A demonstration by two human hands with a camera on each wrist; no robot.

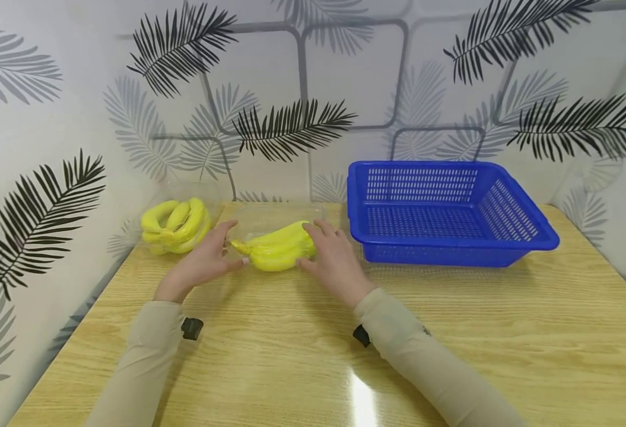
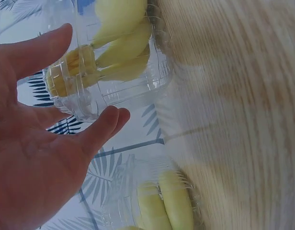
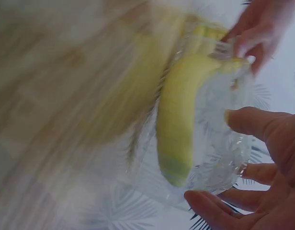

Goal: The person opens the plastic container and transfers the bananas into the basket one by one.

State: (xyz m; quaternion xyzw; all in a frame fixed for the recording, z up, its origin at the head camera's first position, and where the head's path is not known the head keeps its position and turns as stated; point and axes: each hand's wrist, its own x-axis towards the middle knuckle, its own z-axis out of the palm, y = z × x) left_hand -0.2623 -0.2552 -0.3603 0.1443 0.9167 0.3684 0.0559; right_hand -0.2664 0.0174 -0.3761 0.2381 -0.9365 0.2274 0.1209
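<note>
Head view: the clear box (image 1: 280, 234) with its bananas (image 1: 276, 246) sits on the tabletop (image 1: 302, 344), mid-frame, flanked by both hands. Left hand (image 1: 203, 261) at nine o'clock of the box, fingers (image 2: 107, 125) straight and spread, tips touching its end wall. Right hand (image 1: 336, 258) at three o'clock, fingers (image 3: 255, 122) loosely bent against the other end; it looks like a two-sided squeeze to steady a flimsy shell, no wrap-around hold. Right wrist view is blurred, so contact there is hard to call. At ten o'clock, by the wall, a second box (image 1: 176, 222) of bananas. At two o'clock, a blue basket (image 1: 521, 240), just beside.
</note>
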